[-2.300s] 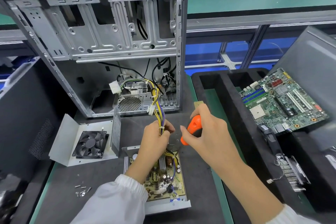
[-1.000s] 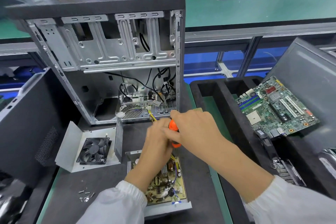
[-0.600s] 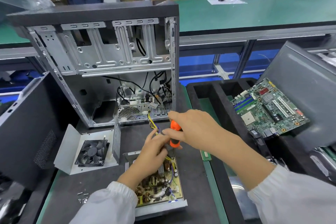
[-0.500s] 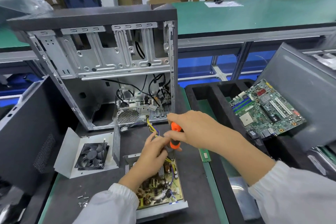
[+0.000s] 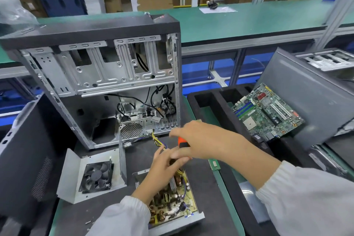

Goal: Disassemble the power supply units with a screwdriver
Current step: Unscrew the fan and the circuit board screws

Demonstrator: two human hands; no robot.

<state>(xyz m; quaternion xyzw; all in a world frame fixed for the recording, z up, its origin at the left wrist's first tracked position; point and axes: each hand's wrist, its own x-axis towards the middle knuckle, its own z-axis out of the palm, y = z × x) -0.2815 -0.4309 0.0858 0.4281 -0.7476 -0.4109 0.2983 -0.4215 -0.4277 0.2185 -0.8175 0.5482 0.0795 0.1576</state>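
Head view: black foam tray [image 5: 216,99] at right, holding a green motherboard [image 5: 268,113] tilted in one compartment. Open grey metal computer case [image 5: 95,74] standing behind, loose black cables and a perforated grille inside. Open power supply unit [image 5: 172,203] on the dark mat, shallow metal base carrying a yellowish circuit board crowded with capacitors and coils, directly under both hands. Left hand [image 5: 162,166] over the board's far end, fingers spread among yellow wires [image 5: 159,142]; grip uncertain. Right hand [image 5: 201,142] wrapped around an orange-handled screwdriver [image 5: 182,143], just above the left. Folded sheet-metal cover with a black fan [image 5: 96,176] lying left.
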